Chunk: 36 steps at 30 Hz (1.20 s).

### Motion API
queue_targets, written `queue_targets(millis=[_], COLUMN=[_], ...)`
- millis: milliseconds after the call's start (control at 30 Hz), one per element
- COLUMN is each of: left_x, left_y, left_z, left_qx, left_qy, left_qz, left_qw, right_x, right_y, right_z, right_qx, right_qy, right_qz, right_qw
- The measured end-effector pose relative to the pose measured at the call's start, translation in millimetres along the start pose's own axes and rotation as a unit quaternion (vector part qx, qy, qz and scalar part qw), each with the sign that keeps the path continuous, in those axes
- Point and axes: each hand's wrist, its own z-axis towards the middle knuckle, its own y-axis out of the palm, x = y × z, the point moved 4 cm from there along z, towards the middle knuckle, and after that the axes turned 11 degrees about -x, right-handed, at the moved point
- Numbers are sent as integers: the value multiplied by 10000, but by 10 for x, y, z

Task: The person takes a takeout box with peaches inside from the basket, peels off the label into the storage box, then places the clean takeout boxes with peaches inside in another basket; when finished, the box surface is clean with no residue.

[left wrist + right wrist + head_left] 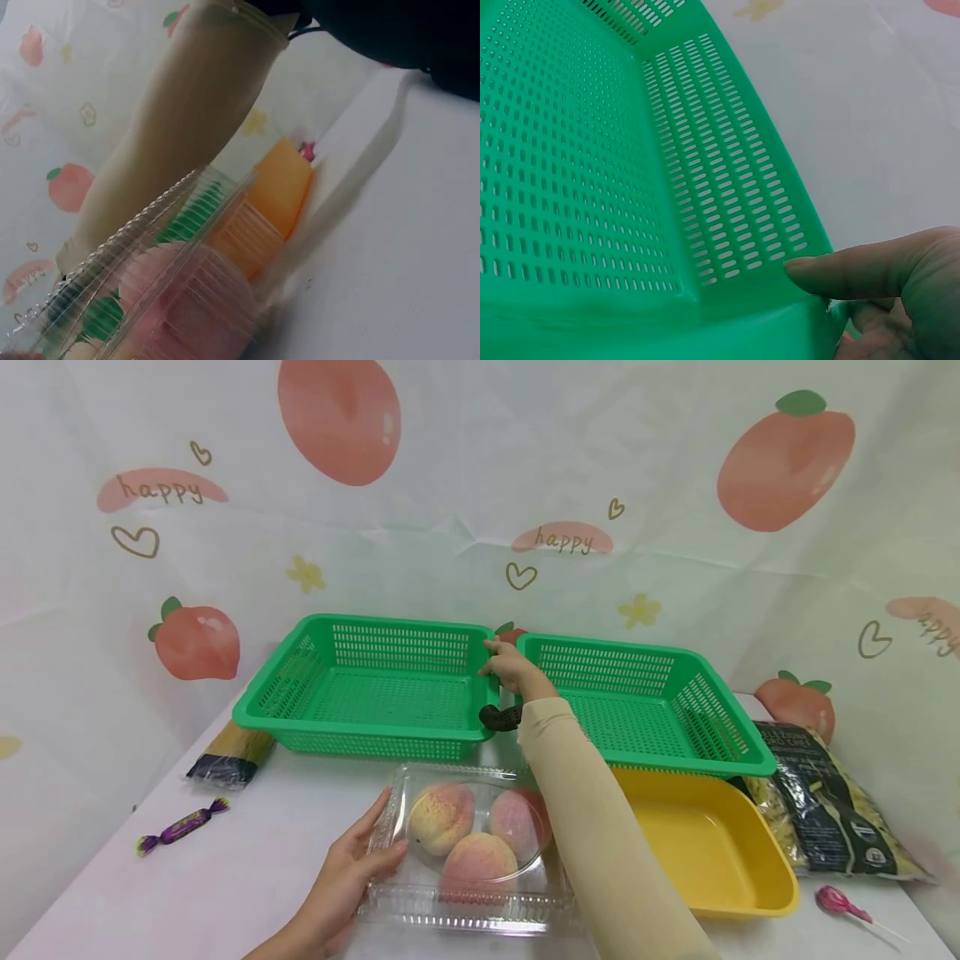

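Observation:
In the head view my left hand (347,870) grips the left side of a clear plastic clamshell box (397,893), thumb on top. Three peaches (480,864) show through its lid. The left wrist view has the box (142,232) tilted, with a pinkish peach (191,300) pressed near its wall. My right hand (517,670) reaches to the right end of the left green basket (375,689). In the right wrist view the thumb (847,270) lies over the basket's rim (810,307) near a corner, other fingers curled beneath.
A second green basket (630,718) stands right of the first, behind a yellow tub (705,843). A dark pasta bag (832,810) and a pink lollipop (832,900) lie at the right. At the left are another bag (232,752) and a purple wrapped candy (183,827).

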Motion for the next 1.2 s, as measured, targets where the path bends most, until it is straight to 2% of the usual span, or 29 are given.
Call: queue_targets(millis=[167,267,400,533,667,733,800,933,1033,1133,1200], left_x=[6,-9,-24,-78,-165,-201,-219,-178,-97,0,66], left_y=[-5,-48,-148,-280,-447,-528,-592,-682,-722,-749,-769], left_z=[-11,-29,-98,-188,-276,-321,-369,-466,-519,-550,-567], left_qx=[352,510,653,848,891,719,374,-406,-878,-1147,-1148], left_qy=[-5,-18,-103,-259,40,251,592,1262,1916,2356,2482], left_qz=[-117,44,229,21,-439,-713,-1158,-1826,-2269,-2641,-2730], left_qw=[9993,9987,9976,9961,9950,9945,9908,9742,9508,9282,9223], right_x=[-16,-8,-3,6,9,9,8,11,10,8,7], right_y=[1,3,6,1,-1,-2,-3,-1,6,13,20], right_z=[-20,-29,-23,-11,-7,-8,-11,-13,-11,-9,-5], right_qx=[-11,-13,-9,34,42,41,39,37,37,71,81], right_qy=[-7,-2,-54,-47,-38,-50,-64,-59,-53,-54,-45], right_qz=[-83,-118,-136,-84,-38,-18,-10,-15,-23,3,32], right_qw=[10000,9999,9999,9999,10000,10000,10000,10000,10000,10000,10000])
